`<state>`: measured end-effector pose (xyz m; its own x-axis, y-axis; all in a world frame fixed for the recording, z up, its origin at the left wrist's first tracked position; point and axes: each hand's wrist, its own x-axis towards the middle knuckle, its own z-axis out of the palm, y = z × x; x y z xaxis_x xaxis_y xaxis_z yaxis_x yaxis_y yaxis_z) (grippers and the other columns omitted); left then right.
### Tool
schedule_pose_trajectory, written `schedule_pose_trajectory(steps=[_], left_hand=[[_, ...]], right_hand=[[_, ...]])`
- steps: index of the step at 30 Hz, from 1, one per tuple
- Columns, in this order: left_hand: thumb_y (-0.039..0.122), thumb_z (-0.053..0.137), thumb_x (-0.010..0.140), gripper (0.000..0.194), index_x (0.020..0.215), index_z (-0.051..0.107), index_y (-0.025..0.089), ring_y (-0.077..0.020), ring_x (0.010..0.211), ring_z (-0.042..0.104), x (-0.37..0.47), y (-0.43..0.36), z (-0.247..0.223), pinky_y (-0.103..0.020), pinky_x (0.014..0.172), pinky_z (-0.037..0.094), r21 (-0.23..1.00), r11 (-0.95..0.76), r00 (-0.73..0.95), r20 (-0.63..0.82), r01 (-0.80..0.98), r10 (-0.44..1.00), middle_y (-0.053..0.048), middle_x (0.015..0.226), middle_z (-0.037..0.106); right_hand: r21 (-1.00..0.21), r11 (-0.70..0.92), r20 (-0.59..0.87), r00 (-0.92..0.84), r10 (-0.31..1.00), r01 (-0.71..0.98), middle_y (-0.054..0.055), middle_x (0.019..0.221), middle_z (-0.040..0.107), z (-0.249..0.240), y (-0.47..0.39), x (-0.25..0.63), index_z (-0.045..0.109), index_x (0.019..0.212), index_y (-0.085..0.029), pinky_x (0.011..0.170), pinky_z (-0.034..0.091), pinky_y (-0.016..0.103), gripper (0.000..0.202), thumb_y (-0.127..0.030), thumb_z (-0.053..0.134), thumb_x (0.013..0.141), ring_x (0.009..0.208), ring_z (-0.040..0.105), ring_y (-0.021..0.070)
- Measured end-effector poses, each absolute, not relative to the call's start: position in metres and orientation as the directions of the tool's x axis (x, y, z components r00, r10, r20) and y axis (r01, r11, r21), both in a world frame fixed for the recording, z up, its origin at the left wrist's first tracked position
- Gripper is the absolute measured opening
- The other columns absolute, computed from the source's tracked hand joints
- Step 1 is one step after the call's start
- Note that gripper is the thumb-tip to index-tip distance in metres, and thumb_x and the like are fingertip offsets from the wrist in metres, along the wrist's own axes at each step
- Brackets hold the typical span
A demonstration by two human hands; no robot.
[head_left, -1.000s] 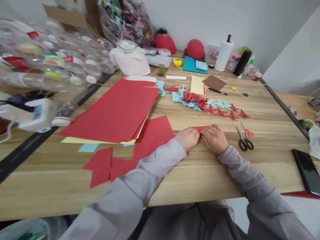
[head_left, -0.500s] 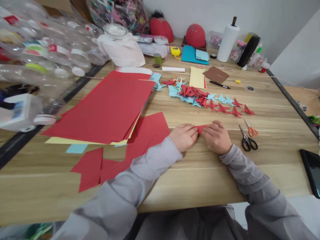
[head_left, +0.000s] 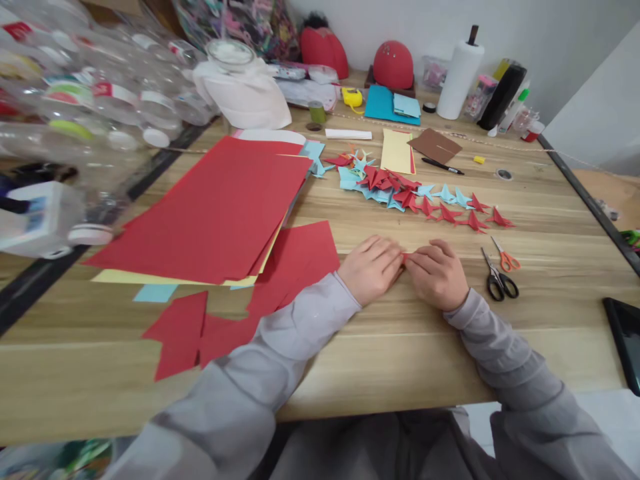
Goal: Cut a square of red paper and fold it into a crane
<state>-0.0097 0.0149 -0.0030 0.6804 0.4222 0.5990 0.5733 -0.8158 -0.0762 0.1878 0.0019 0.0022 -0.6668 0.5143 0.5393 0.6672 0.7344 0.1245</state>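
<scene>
Between my two hands a small folded piece of red paper point(head_left: 405, 257) lies on the wooden table, mostly hidden by fingers. My left hand point(head_left: 374, 268) presses on its left side, fingers together. On the other side my right hand point(head_left: 436, 273) grips the paper with bent fingers. Beyond the hands lie red and light blue folded paper cranes point(head_left: 387, 187), some in a pile and others in rows. To the right of my right hand are black-handled scissors point(head_left: 500, 280) and smaller orange-handled scissors point(head_left: 509, 260).
A large stack of red sheets point(head_left: 215, 213) covers the left side, with cut red pieces point(head_left: 181, 333) in front. Plastic bottles point(head_left: 115, 100) crowd the far left. A black phone point(head_left: 625, 340) rests at the right edge. Yellow paper point(head_left: 397, 152) and a black pen point(head_left: 443, 166) lie farther back.
My left hand has slid right over the red paper, so its fingertips now nearly meet those of my right hand. Less of the paper shows.
</scene>
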Motion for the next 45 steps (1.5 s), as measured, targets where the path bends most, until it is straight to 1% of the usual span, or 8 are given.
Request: schedule_pose_trajectory(steps=[4, 9, 13, 17, 21, 28, 41, 45], left_hand=[[0.014, 0.04, 0.088, 0.027, 0.09, 0.067, 0.015, -0.0171, 0.095, 0.063, -0.004, 0.015, -0.009, -0.042, 0.095, 0.044, -0.084, -0.843, 0.72, 0.569, 0.531, 0.397, -0.008, 0.093, 0.072], [0.015, 0.044, 0.085, 0.025, 0.09, 0.068, 0.018, -0.0187, 0.095, 0.065, -0.022, 0.019, -0.005, -0.043, 0.094, 0.044, 0.099, -0.816, 0.609, 0.616, 0.57, 0.5, -0.008, 0.096, 0.072], [0.023, 0.05, 0.082, 0.021, 0.079, 0.071, 0.017, -0.019, 0.081, 0.067, -0.02, 0.014, 0.001, -0.035, 0.079, 0.05, 0.515, -0.665, 0.287, 0.63, 0.541, 0.722, -0.008, 0.085, 0.073], [0.036, 0.065, 0.071, 0.022, 0.075, 0.072, 0.015, -0.0172, 0.069, 0.065, -0.003, 0.007, 0.003, -0.029, 0.066, 0.052, 0.971, -0.203, -0.067, 0.213, 0.129, 0.975, -0.007, 0.076, 0.073], [0.042, 0.075, 0.058, 0.032, 0.074, 0.072, 0.014, -0.0157, 0.065, 0.063, 0.007, 0.004, 0.0, -0.029, 0.065, 0.052, 0.986, 0.067, -0.004, -0.069, -0.152, 0.998, -0.006, 0.073, 0.072], [0.042, 0.076, 0.057, 0.034, 0.076, 0.071, 0.014, -0.0142, 0.063, 0.061, 0.01, 0.005, -0.002, -0.028, 0.064, 0.051, 0.988, 0.095, 0.08, -0.086, -0.118, 0.993, -0.005, 0.074, 0.071], [0.043, 0.075, 0.057, 0.032, 0.057, 0.065, 0.013, -0.0118, 0.05, 0.055, 0.009, 0.001, -0.003, -0.025, 0.051, 0.044, 0.932, 0.325, 0.302, -0.267, -0.16, 0.915, -0.001, 0.053, 0.061], [0.041, 0.077, 0.055, 0.031, 0.058, 0.065, 0.013, -0.0097, 0.051, 0.053, 0.011, 0.002, -0.001, -0.023, 0.052, 0.043, 0.967, 0.217, 0.227, -0.182, -0.137, 0.957, -0.001, 0.056, 0.062]], right_hand=[[0.072, 0.736, 0.505, -0.661, 0.555, 0.673, 0.002, 0.084, 0.071, 0.003, -0.002, 0.183, 0.066, 0.082, -0.022, 0.094, 0.034, 0.037, 0.022, -0.015, 0.045, 0.085, 0.085, 0.057, 0.016], [-0.025, 0.683, 0.571, -0.55, 0.609, 0.73, 0.002, 0.083, 0.073, 0.007, 0.007, 0.206, 0.066, 0.079, -0.023, 0.09, 0.039, 0.039, 0.018, -0.017, 0.05, 0.083, 0.082, 0.061, 0.0168], [-0.272, 0.565, 0.662, -0.274, 0.697, 0.779, 0.007, 0.077, 0.072, 0.008, 0.009, 0.214, 0.066, 0.075, -0.02, 0.079, 0.045, 0.038, 0.017, -0.022, 0.052, 0.083, 0.077, 0.064, 0.02], [-0.769, 0.422, 0.439, -0.083, 0.895, 0.481, 0.007, 0.089, 0.072, 0.005, 0.0, 0.194, 0.067, 0.091, -0.02, 0.076, 0.051, 0.035, 0.02, -0.034, 0.056, 0.083, 0.084, 0.065, 0.0202], [-0.969, 0.212, 0.197, -0.121, 0.973, 0.125, 0.004, 0.08, 0.071, -0.001, -0.007, 0.172, 0.068, 0.082, -0.019, 0.072, 0.053, 0.032, 0.023, -0.041, 0.063, 0.077, 0.078, 0.065, 0.0186], [-1.0, -0.014, -0.014, -0.106, 0.994, 0.005, 0.0, 0.053, 0.063, -0.001, -0.007, 0.171, 0.063, 0.06, -0.016, 0.048, 0.048, 0.026, 0.033, -0.048, 0.07, 0.067, 0.048, 0.057, 0.0125], [-0.991, 0.093, 0.09, -0.026, 0.996, 0.098, -0.001, 0.055, 0.055, 0.003, -0.008, 0.17, 0.061, 0.061, -0.016, 0.05, 0.039, 0.023, 0.032, -0.046, 0.063, 0.073, 0.053, 0.046, 0.0096], [-0.992, 0.075, 0.068, -0.07, 0.995, 0.105, -0.001, 0.054, 0.055, 0.003, -0.009, 0.171, 0.061, 0.06, -0.016, 0.05, 0.038, 0.024, 0.033, -0.047, 0.065, 0.072, 0.051, 0.046, 0.01]])
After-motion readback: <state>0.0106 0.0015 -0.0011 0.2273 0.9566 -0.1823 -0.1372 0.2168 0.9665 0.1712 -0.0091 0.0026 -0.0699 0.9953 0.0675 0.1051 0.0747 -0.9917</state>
